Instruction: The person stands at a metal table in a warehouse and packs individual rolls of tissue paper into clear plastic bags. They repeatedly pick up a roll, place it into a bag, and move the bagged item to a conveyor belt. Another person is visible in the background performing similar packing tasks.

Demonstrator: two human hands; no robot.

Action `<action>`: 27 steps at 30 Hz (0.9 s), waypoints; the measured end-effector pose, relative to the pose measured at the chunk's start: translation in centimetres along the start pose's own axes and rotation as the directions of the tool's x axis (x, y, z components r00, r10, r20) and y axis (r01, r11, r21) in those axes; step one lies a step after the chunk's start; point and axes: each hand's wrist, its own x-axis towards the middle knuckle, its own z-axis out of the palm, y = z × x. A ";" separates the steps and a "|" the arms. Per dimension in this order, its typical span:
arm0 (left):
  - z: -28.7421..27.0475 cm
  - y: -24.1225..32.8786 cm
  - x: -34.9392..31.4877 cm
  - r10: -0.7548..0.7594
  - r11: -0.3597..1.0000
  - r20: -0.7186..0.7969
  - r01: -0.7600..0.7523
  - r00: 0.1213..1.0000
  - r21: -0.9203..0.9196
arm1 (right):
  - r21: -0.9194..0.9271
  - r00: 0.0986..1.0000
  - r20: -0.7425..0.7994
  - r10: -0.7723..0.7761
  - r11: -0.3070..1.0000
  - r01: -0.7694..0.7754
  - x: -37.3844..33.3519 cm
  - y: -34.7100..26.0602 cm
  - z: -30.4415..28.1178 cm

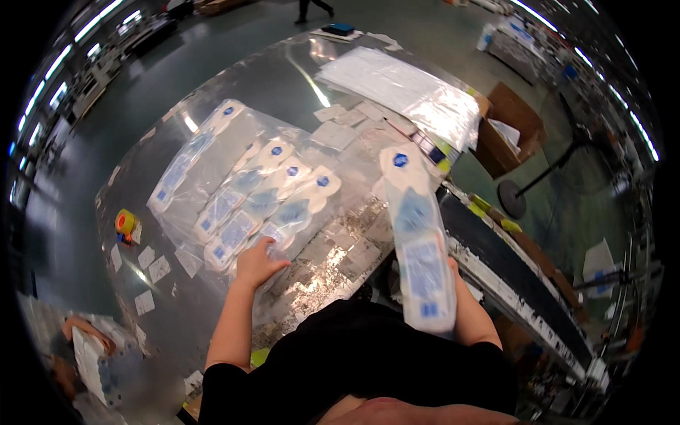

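Note:
A long white package [423,273] with blue print and a scalloped top is held upright in my right hand [453,268]. Most of that hand is hidden behind the package. My left hand [256,265] lies at the near edge of a clear plastic bag [265,131], with thumb and forefinger spread apart. Inside or under the bag, several similar white packages [292,212] lie in a slanting row. Whether the left fingers press on the nearest one, I cannot tell.
A stack of clear plastic bags [404,88] lies on the table's far right. Yellow tape [125,222] sits at the left edge. Right of me runs a dark conveyor belt [510,262], with a cardboard box [513,127] beyond. A co-worker's hand [88,333] holds white packs at lower left.

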 end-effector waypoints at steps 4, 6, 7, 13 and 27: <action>1.0 -1.4 -0.5 -0.037 0.975 -0.011 0.033 0.999 -0.221 | -0.208 0.982 -0.051 0.181 0.960 -0.188 1.9 0.2 1.8; 0.6 -2.1 1.1 -0.095 0.816 -0.048 0.050 0.994 -0.575 | -0.288 0.967 -0.065 0.246 0.923 -0.254 3.7 0.7 2.6; -0.8 -1.2 1.3 -0.134 0.667 -0.076 0.034 0.988 -0.744 | -0.327 0.957 -0.078 0.280 0.900 -0.290 4.8 0.8 3.2; -9.5 6.2 -3.9 -0.054 0.565 -0.374 -0.280 0.926 -0.776 | -0.481 0.926 -0.057 0.373 0.803 -0.353 11.8 2.2 5.9; -6.2 7.8 -6.5 0.305 0.545 -0.483 -0.566 0.821 -0.619 | -0.848 0.976 0.073 0.205 0.528 -0.047 27.3 10.0 16.1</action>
